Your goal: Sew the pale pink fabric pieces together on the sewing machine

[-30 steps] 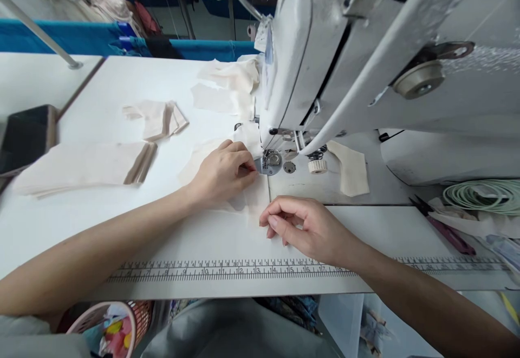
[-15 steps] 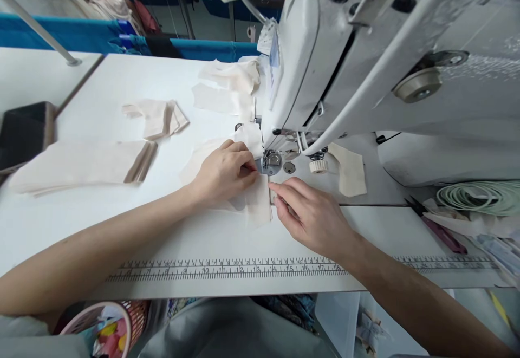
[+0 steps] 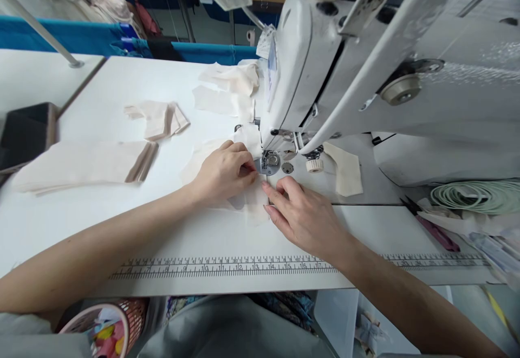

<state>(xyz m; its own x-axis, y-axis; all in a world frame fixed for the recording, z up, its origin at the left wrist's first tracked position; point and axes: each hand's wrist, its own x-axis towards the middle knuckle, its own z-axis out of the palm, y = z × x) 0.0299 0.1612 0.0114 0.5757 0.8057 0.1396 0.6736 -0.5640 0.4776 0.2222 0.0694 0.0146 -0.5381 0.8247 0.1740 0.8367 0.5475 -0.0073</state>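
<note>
A thin cream fabric piece (image 3: 257,201) lies in front of the sewing machine (image 3: 290,71), its far end at the presser foot (image 3: 265,158). My left hand (image 3: 227,171) presses on the fabric just left of the foot, thumb and fingers pinched together on it. Over the fabric's right edge, my right hand (image 3: 304,212) rests with its index fingertip and thumb apart, both touching the cloth. More joined cream pieces (image 3: 227,95) trail out behind the foot. What lies under my left palm is hidden.
Stacked cream cut pieces (image 3: 85,166) and a smaller stack (image 3: 158,118) lie to the left. Right of the needle area is another cut piece (image 3: 347,171). Purple-handled snips (image 3: 439,233) and coiled green cord (image 3: 479,196) sit far right. A printed ruler (image 3: 244,266) runs along the front edge.
My right hand has shifted slightly left, its index finger and thumb now over the fabric's edge. My left hand stays nearly in place. The view has moved slightly.
</note>
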